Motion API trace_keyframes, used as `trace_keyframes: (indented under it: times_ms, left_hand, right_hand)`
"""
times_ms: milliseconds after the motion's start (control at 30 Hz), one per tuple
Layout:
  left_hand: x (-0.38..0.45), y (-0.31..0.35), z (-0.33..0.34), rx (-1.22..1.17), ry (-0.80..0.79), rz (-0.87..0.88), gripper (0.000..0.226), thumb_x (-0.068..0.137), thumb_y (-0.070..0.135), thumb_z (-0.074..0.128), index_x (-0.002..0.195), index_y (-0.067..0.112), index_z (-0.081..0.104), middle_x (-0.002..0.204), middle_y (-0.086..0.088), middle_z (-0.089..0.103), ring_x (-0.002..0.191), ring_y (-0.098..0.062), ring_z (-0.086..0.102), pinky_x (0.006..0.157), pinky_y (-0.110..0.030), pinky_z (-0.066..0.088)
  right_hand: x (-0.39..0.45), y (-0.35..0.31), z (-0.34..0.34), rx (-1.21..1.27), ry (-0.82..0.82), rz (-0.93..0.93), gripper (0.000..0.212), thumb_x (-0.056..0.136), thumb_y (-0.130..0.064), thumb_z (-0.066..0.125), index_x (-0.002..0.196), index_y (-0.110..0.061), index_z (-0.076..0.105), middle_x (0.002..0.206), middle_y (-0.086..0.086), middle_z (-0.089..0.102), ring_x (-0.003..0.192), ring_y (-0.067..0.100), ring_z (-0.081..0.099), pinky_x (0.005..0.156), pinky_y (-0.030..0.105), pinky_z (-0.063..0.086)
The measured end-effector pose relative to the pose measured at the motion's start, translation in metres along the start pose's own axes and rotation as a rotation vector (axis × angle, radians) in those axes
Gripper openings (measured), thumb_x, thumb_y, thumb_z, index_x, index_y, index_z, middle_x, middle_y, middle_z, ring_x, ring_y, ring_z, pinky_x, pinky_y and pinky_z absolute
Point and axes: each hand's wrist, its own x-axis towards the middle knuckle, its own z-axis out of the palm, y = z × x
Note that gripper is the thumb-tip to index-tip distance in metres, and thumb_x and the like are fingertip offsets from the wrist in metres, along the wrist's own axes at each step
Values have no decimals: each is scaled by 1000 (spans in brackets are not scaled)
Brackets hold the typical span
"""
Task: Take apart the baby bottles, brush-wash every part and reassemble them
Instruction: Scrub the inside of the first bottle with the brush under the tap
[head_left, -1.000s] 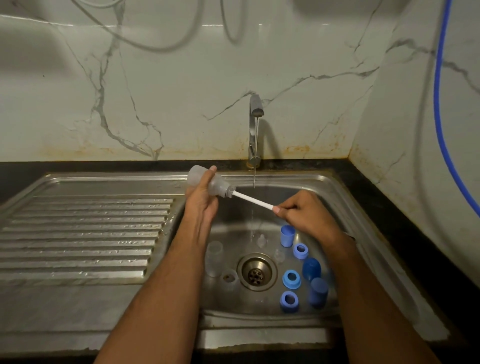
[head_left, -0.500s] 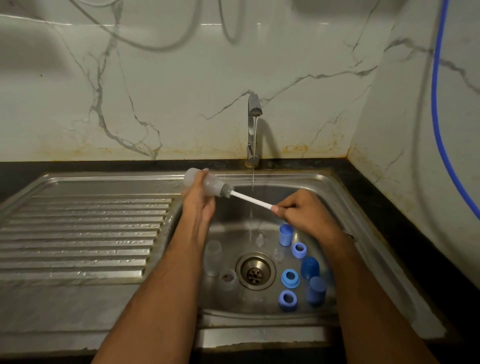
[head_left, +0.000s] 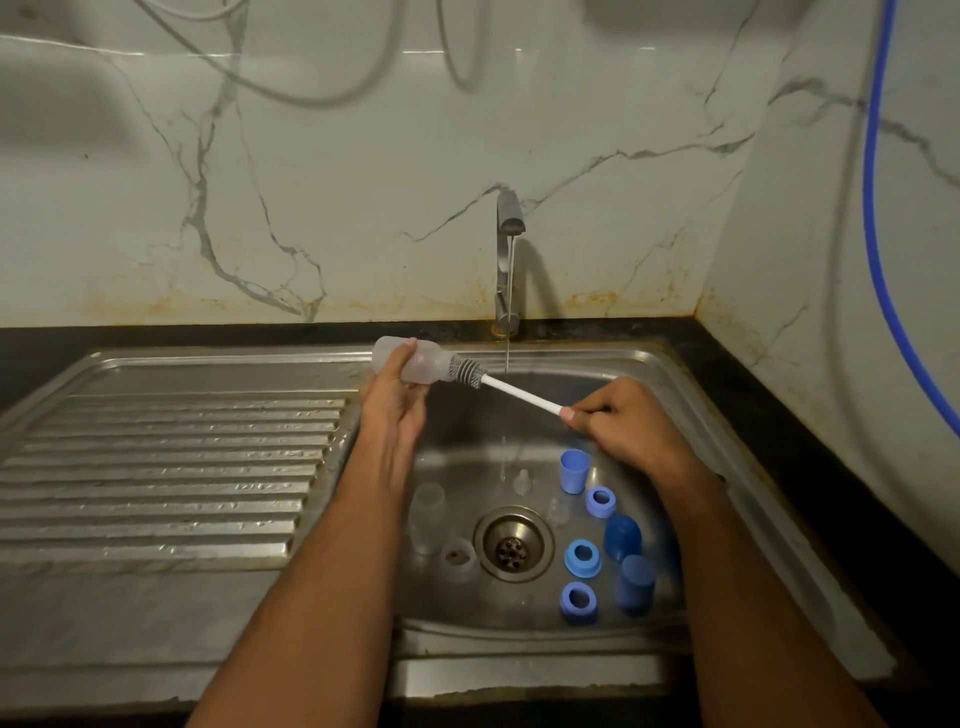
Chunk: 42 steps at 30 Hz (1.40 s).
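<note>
A person's left hand (head_left: 395, 402) grips a clear, frosted baby bottle (head_left: 410, 364) on its side over the back left corner of a steel sink (head_left: 691, 395), fingers curled round the far side of its body. The right hand (head_left: 623, 421) pinches the end of a bottle brush (head_left: 511, 389) by its white handle, fingers closed tight on the stick. The grey ribbed brush head sits partly out of the bottle's mouth, its inner end blurred behind the cloudy plastic. The bottle's base points left and its neck points right, toward a thin stream of water falling from the tap (head_left: 509, 260) just beyond the brush.

On the basin floor, right of the drain (head_left: 513, 543), lie the blue parts: two upright caps (head_left: 574, 470), a darker domed cap (head_left: 622, 538), and three screw rings (head_left: 583, 558) lying flat. Left of the drain stand two more clear bottles (head_left: 427, 514), pale and hard to separate from the wet steel. Two small clear pieces near the stream, probably teats (head_left: 522, 480), are too faint to make out with certainty. More blue shows behind the right forearm, which hides what it is. How far the right fingers wrap the handle's end cannot be seen under the knuckles. A ribbed draining board (head_left: 156, 467) runs off the left edge, and a blue hose (head_left: 875, 208) hangs down the right wall.
</note>
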Motion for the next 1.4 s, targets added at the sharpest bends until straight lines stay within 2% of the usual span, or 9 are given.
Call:
trace_keyframes:
  times_ms: [133, 333, 467, 600, 733, 867, 967, 1233, 1400]
  left_hand:
    - [-1, -6, 0, 76, -37, -17, 31, 81, -5, 69, 107, 4, 55, 114, -18, 56, 99, -23, 62, 83, -39, 60]
    - [1, -3, 2, 48, -18, 50, 61, 72, -7, 82, 125, 4, 53, 121, -18, 61, 109, -28, 65, 91, -51, 58]
    - [0, -9, 1, 135, -31, 28, 51, 78, -7, 78, 120, 9, 54, 121, -17, 57, 114, -30, 61, 95, -58, 55]
    - [1, -7, 2, 116, -22, 51, 46, 78, -5, 79, 115, 8, 55, 126, -20, 57, 114, -30, 62, 95, -52, 56]
    - [-5, -10, 6, 175, -18, 11, 38, 81, -2, 77, 109, 6, 53, 121, -18, 56, 108, -29, 62, 98, -51, 55]
    - [-2, -5, 2, 98, 37, -9, 59, 79, -4, 78, 130, 0, 48, 128, -21, 57, 111, -29, 64, 96, -51, 56]
    - [2, -1, -4, 25, 85, 44, 66, 75, 1, 83, 133, 3, 51, 129, -21, 61, 113, -29, 66, 97, -52, 55]
    - [1, -11, -10, 148, 129, 81, 57, 77, 8, 85, 126, 8, 57, 125, -16, 65, 115, -29, 65, 102, -49, 52]
    - [0, -15, -9, 189, 196, 87, 65, 64, 7, 91, 122, 4, 60, 121, -17, 66, 109, -30, 67, 95, -48, 57]
  right_hand:
    - [-3, -12, 14, -47, -39, -70, 19, 95, -35, 69, 96, -21, 81, 64, 1, 69, 68, 26, 68, 70, 41, 58]
    - [-1, -3, 1, -33, -34, -14, 18, 94, -36, 71, 92, -22, 82, 67, 2, 72, 73, 27, 70, 73, 43, 58]
    - [-3, -12, 13, -87, -58, -66, 22, 95, -37, 69, 87, -21, 81, 62, 2, 68, 60, 19, 64, 62, 35, 53]
    - [-2, -4, 1, -72, -39, -19, 18, 96, -36, 69, 93, -23, 81, 69, 2, 72, 73, 24, 69, 73, 40, 58]
    - [-3, -12, 6, -91, -38, -61, 20, 95, -37, 69, 94, -22, 82, 61, -1, 68, 62, 18, 64, 63, 35, 53]
    - [-7, -6, -2, -64, -33, 0, 19, 95, -36, 70, 96, -22, 82, 74, 3, 74, 76, 23, 70, 76, 42, 59]
    - [-12, 1, -17, -36, -10, 52, 17, 97, -32, 67, 98, -20, 80, 77, 0, 71, 77, 14, 65, 69, 27, 50]
    - [-13, 21, -27, -95, 61, 223, 22, 97, -39, 65, 100, -22, 78, 82, -2, 68, 81, 12, 61, 79, 33, 45]
    - [-19, -5, -13, -133, 52, 133, 22, 99, -39, 62, 93, -24, 77, 76, -2, 69, 74, 12, 64, 77, 35, 54]
